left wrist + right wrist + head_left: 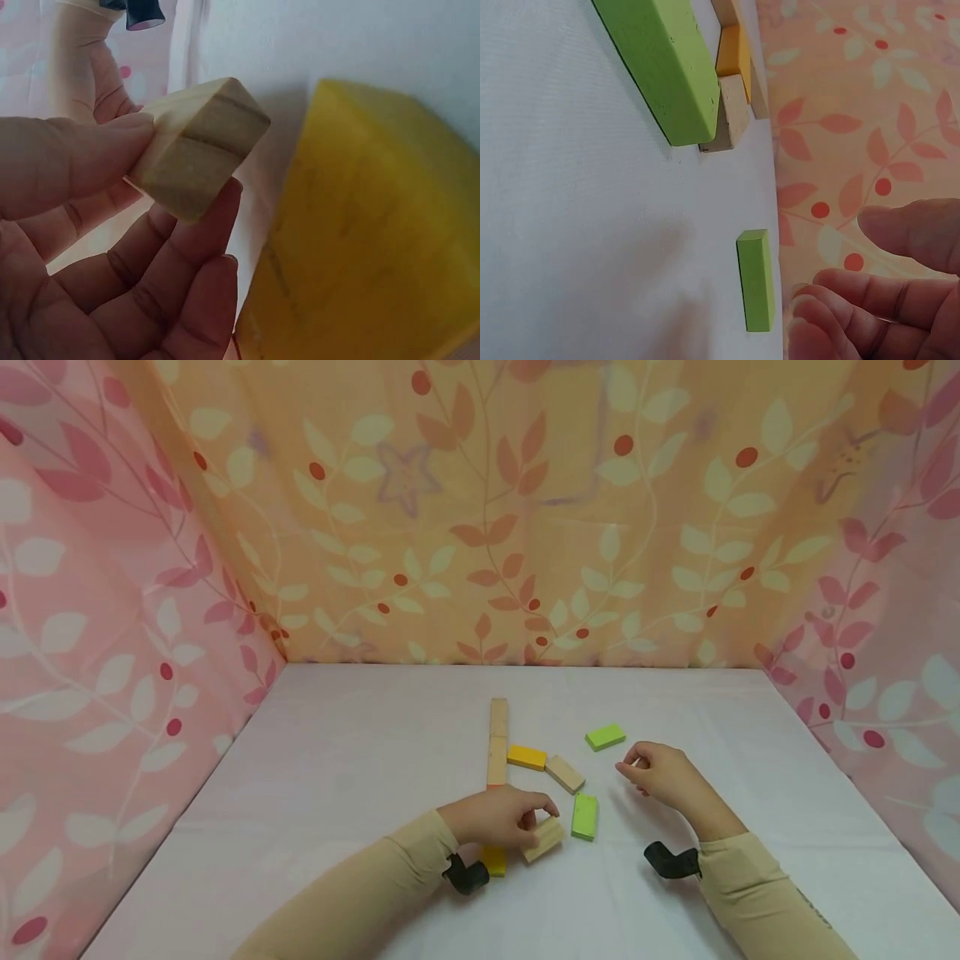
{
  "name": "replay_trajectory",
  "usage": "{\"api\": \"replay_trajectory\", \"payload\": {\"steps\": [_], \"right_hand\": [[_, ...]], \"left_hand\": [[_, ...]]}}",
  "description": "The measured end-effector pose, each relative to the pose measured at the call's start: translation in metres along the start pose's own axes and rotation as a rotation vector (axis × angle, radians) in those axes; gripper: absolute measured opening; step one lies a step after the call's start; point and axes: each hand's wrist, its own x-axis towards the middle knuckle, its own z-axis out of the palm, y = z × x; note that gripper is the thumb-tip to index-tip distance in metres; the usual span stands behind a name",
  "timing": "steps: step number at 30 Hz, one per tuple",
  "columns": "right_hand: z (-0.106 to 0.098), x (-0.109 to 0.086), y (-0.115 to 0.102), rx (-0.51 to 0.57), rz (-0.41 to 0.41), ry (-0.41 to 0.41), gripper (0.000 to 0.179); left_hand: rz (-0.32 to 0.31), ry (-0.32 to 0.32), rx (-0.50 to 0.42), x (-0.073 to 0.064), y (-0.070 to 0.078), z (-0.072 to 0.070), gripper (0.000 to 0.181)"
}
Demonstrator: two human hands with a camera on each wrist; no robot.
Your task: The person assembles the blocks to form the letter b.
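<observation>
My left hand (498, 817) pinches a plain wooden block (543, 840) between thumb and fingers. In the left wrist view the held wooden block (201, 146) is tilted, with dark grain lines, beside a large yellow block (360, 225). A light green block (584, 817) lies just right of the held one. My right hand (663, 774), fingers loosely bent with nothing between them, hovers near the far green block (605, 737). The right wrist view shows a gap between its thumb (915, 229) and fingers.
A straight line of wooden blocks (498, 739) runs toward me, partly hidden by the left hand; a yellow block (493, 861) shows below it. An orange-yellow block (527, 757) and an angled plain block (566, 773) extend rightward from the line. Patterned curtains (487, 510) border the white table (360, 735).
</observation>
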Motion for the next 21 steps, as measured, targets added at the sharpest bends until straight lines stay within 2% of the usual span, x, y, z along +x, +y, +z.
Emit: {"api": "replay_trajectory", "payload": {"steps": [8,14,21], "right_hand": [[0.0004,-0.0007,-0.0007,-0.008,0.001,-0.003,0.019],[0.0001,-0.0014,-0.0016,-0.006,-0.004,-0.006,0.018],[0.001,-0.0024,-0.0018,-0.008,-0.004,-0.008,0.018]], "left_hand": [[-0.008,0.024,0.085,-0.0008,0.0029,0.0064,0.038],[-0.01,0.035,0.163,-0.0016,0.0016,0.0066,0.031],[0.027,0.034,0.209,-0.004,0.002,0.0049,0.025]]}}
